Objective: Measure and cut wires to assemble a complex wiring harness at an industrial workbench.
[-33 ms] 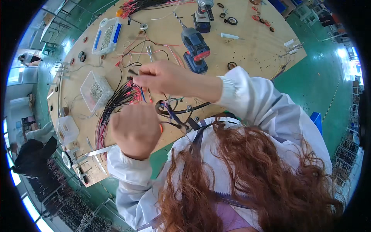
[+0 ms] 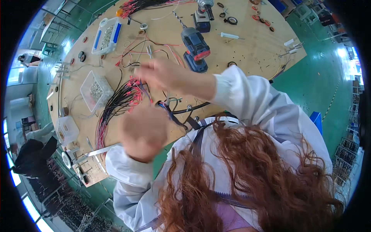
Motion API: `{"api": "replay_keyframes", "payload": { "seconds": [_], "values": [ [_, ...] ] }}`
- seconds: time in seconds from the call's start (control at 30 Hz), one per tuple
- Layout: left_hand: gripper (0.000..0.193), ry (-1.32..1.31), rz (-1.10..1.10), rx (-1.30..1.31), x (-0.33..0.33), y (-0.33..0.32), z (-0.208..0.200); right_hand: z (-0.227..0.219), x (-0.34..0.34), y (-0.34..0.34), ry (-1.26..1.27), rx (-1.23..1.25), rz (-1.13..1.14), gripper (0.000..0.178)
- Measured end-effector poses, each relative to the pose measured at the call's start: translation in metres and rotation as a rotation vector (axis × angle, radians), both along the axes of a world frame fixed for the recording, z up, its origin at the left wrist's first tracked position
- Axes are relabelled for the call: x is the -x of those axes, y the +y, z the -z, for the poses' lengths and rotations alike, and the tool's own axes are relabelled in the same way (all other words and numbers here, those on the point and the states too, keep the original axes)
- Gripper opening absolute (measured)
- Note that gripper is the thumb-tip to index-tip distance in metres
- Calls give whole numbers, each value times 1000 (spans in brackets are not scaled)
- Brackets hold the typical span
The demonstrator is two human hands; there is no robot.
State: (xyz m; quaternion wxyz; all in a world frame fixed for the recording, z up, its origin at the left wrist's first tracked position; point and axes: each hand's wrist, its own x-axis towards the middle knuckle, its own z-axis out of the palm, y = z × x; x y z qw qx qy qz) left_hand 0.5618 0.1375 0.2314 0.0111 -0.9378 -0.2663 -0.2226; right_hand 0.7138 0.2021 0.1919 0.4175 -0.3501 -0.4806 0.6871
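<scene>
My left hand (image 2: 145, 129) is smeared by motion, back upward, and its fingers are hidden. It hovers at the near edge of the table, close to a dark sleeved cable (image 2: 172, 115) with coloured wire ends. Farther off and to the right of it, my right hand (image 2: 157, 75) is blurred too. Its fingers are curled together at the tips, and what they pinch cannot be made out. Just below those fingers lies a bundle of black and red wires (image 2: 116, 96) with red ends, its tails running toward the near left.
A cordless drill (image 2: 196, 44) stands beyond my right hand, a second power tool (image 2: 201, 19) behind it. Clear bins of small white parts (image 2: 96, 92) sit at left. Tape rolls (image 2: 231, 21), a syringe-like white tube (image 2: 230, 36) and loose wires (image 2: 170, 48) are scattered about.
My left hand has shifted right and slightly nearer to me. My right hand has moved a little left, and the dark piece seen at its fingertips is now blurred.
</scene>
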Motion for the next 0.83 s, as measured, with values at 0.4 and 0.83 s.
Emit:
{"api": "replay_keyframes", "payload": {
  "seconds": [0.4, 0.83],
  "values": [
    [26, 14, -747, 77, 105, 4, 81, 10, -12, 24, 287, 386, -69, 25],
    [38, -558, -460, 739, 49, 45, 69, -2, -3, 8, 425, 391, -124, 26]
  ]
}}
